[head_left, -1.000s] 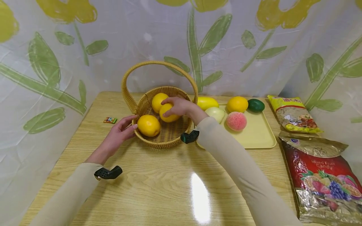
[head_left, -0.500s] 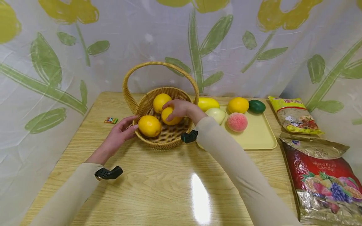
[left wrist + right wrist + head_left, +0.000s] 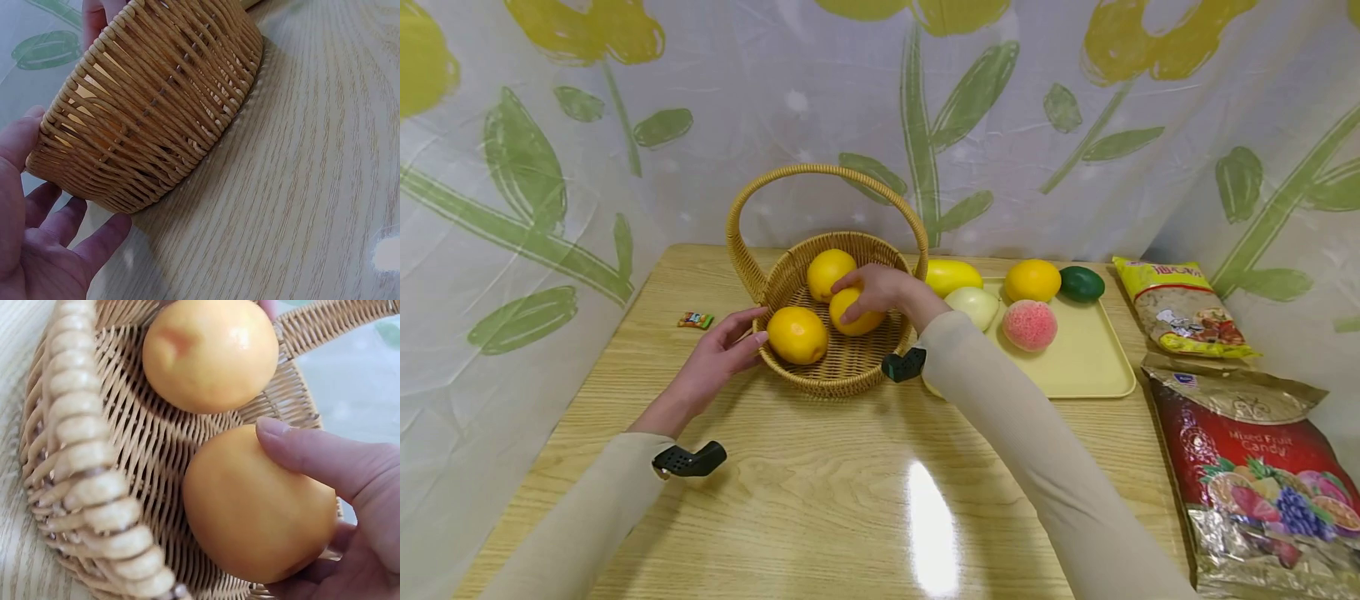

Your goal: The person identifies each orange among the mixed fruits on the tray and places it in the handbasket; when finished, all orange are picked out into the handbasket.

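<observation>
A round wicker basket (image 3: 837,385) with a tall handle stands on the wooden table. My right hand (image 3: 883,287) reaches inside it and grips an orange (image 3: 256,506), thumb on top and fingers around the far side. Two more oranges lie in the basket: one (image 3: 797,336) at the left front, another (image 3: 831,274) at the back. My left hand (image 3: 718,354) holds the basket's left side. In the left wrist view, its thumb is at the rim and its other fingers are lower along the woven wall. Whether those fingers press the wall is hard to tell.
Right of the basket, a pale yellow tray (image 3: 1075,367) bears a pink peach (image 3: 1029,325), a pale fruit (image 3: 973,307) and other fruit. A yellow snack bag (image 3: 1183,308) and a red candy bag (image 3: 1262,475) lie farther right. A small wrapper (image 3: 695,320) lies left.
The orange in my right hand has shifted slightly toward the front right within the basket. My left hand keeps its place at the basket's side, and the other fruit stays put.
</observation>
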A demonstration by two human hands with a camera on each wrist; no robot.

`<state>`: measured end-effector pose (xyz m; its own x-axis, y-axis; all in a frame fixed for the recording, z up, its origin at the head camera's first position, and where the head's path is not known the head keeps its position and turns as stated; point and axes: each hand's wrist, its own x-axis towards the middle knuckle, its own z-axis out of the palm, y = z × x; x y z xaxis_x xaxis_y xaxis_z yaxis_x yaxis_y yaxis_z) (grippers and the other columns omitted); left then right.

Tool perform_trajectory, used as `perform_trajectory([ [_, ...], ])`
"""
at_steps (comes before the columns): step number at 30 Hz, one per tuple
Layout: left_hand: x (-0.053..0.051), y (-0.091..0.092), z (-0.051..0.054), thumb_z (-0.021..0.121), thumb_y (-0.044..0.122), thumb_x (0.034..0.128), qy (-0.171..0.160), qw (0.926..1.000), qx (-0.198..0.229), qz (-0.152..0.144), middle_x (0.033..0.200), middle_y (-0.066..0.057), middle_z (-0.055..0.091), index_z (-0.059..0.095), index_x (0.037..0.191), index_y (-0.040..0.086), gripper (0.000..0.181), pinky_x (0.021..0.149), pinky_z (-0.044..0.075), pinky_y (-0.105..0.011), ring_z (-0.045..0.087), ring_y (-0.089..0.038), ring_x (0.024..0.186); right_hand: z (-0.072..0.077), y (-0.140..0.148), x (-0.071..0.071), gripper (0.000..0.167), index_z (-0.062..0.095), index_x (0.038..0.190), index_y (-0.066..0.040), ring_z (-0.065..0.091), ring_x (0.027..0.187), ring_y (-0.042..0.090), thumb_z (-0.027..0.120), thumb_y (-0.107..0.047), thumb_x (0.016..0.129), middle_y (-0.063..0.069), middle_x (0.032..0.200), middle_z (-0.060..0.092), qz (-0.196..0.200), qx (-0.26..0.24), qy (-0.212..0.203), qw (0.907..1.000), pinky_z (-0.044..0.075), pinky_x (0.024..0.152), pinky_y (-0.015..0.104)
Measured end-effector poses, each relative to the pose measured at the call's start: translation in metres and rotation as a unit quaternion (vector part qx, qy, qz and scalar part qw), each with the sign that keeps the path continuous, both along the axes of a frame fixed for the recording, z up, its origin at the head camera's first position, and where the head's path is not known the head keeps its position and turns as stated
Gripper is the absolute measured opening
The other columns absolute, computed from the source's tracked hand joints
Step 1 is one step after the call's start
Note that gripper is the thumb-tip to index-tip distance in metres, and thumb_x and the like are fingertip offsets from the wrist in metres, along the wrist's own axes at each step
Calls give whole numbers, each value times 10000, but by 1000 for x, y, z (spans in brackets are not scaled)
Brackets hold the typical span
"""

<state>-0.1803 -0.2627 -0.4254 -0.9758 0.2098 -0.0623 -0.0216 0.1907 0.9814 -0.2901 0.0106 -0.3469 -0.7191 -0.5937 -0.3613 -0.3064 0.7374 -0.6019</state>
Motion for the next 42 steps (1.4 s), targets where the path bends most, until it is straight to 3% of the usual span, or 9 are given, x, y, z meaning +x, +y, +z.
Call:
perform_trajectory([
  [6,0,1,0,547,301,1014,5,10000,17,4,1599,-125,221,341,1505,75,579,992,479,-380,234,-306,1450,1,1,1,560,571,1395,-210,375,1365,237,757,-280,872,78,1483,451,209,187,219,9994,324,1123,357],
  [15,0,0,0,551,308,1012,2,10000,1,5,1600,-123,218,346,1505,85,579,988,485,-356,258,-311,1439,5,1,4,543,605,1360,-198,394,1337,235,778,-255,848,83,1460,473,148,80,239,9996,329,1111,353],
  [27,0,0,1,554,308,1011,-3,10000,-5,-31,1602,-111,218,342,1508,83,586,993,481,-359,256,-305,1442,6,-1,3,527,602,1357,-185,395,1336,250,764,-204,856,92,1447,478,87,392,335,9986,341,1107,351],
  [37,-1,0,1,552,293,1013,24,10000,-6,-13,1603,-111,217,348,1502,71,574,970,499,-310,241,-304,1447,12,0,5,443,631,1314,-112,431,1312,244,718,-145,881,84,1396,528,237,565,667,9959,347,1113,329],
  [42,-1,0,1,556,294,1012,29,10000,-21,-12,1604,-111,214,354,1500,75,572,972,498,-318,235,-304,1449,17,-1,13,446,611,1335,-99,444,1319,251,698,-145,900,71,1373,563,539,510,1022,9920,342,1121,320],
])
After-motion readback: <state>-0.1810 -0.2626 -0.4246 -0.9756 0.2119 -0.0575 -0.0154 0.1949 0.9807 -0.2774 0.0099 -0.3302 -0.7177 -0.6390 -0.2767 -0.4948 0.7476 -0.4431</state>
